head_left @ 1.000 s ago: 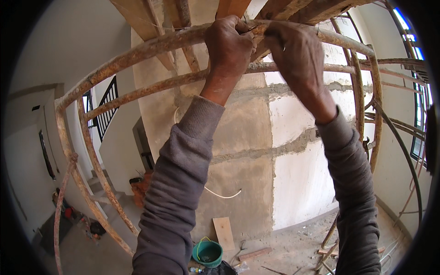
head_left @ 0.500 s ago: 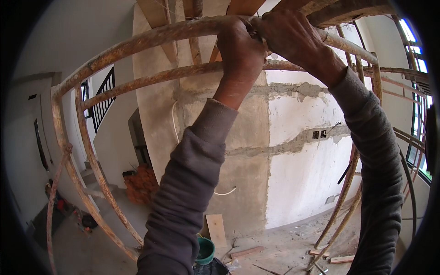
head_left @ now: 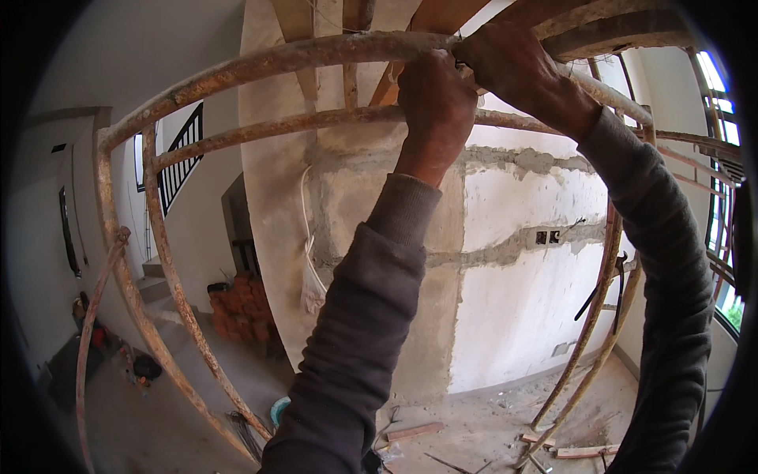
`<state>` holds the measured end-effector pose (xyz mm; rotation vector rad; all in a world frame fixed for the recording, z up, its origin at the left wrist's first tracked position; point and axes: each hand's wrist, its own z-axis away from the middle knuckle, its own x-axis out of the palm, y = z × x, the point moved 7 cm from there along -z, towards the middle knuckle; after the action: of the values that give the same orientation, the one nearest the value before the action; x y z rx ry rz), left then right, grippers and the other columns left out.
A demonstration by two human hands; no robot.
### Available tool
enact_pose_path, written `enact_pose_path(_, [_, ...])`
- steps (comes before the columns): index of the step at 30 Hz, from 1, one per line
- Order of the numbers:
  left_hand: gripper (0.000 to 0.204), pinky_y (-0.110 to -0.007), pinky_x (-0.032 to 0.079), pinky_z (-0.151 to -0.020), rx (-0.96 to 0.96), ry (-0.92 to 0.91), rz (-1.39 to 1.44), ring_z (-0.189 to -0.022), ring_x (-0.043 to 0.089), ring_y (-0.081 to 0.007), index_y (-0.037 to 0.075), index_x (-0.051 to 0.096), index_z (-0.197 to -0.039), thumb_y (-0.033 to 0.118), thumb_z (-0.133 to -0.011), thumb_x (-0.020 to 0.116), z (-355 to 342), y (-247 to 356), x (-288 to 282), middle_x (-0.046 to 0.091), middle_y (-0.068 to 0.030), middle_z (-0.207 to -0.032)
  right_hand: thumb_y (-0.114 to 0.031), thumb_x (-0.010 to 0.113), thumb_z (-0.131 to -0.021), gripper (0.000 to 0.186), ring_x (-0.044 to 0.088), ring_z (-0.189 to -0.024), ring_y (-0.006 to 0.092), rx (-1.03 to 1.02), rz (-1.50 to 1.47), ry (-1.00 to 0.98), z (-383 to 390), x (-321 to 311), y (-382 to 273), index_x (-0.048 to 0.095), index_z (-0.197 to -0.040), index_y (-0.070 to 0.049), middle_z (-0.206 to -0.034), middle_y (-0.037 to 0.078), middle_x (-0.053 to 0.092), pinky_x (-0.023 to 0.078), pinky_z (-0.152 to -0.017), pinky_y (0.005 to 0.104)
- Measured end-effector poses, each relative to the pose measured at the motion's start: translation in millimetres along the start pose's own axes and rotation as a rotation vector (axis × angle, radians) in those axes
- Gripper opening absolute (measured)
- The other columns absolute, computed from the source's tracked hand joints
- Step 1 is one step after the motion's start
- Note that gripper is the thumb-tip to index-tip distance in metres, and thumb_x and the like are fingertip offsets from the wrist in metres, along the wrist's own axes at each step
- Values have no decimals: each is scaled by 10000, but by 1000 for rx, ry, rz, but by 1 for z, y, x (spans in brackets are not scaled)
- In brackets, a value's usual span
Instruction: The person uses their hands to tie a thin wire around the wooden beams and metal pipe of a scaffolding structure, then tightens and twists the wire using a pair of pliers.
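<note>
Both hands (head_left: 437,95) (head_left: 512,67) at scaffold bar (head_left: 316,50)

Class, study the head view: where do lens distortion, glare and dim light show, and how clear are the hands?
Head view: the upper scaffold rail bows and the corners go black; same view, glare whitens the window at right; the brick stack sits dim; the left hand and right hand look dark, detail between them unclear.

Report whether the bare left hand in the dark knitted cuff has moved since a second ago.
Yes, the left hand has moved down against the rusty round top pipe: it covered the pipe's upper edge, which now shows above it.
</note>
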<state>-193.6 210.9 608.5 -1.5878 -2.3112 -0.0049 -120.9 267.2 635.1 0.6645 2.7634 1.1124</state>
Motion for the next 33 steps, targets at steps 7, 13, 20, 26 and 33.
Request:
enact_pose_path(7, [143,-441,537,-738,-98,-115,49,-778,681,-368,28,738,-910,76,-814,644,-7,-8,2,683,-224,-808,-141,612,-852,203,663,-851,265,-50,-59,36,0,6,15,734,-1014,-143,-816,87,689,519,-737,414])
enact_pose_path(13, [160,-394,555,-651,-4,-191,103,-633,687,-280,20,731,-922,124,-830,650,-14,-10,-4,701,-187,-774,-135,601,-881,243,665,-777,281,81,-110,56,6,27,27,738,-1062,-220,-798,79,688,528,-730,415])
enact_pose_path(20, [149,-267,427,-328,-250,-611,313,-385,493,-66,-13,686,-765,107,-850,663,-28,-24,1,575,-17,-581,-100,628,-870,243,664,-692,293,250,-275,218,23,44,34,742,-1064,-192,-794,98,704,527,-659,405])
enact_pose_path(26, [172,-229,367,-355,-466,-831,434,-441,435,-49,7,682,-799,167,-836,733,-36,-38,7,583,-4,-645,-130,642,-846,166,666,-669,266,331,-247,395,40,55,25,739,-978,-154,-776,90,699,507,-603,399])
enact_pose_path(33, [159,-214,521,-454,-642,-913,542,-539,590,-49,-46,672,-964,99,-900,669,-39,-35,9,675,-82,-794,-160,554,-870,152,619,-630,290,492,-291,461,50,55,1,648,-771,-92,-656,122,620,455,-573,413])
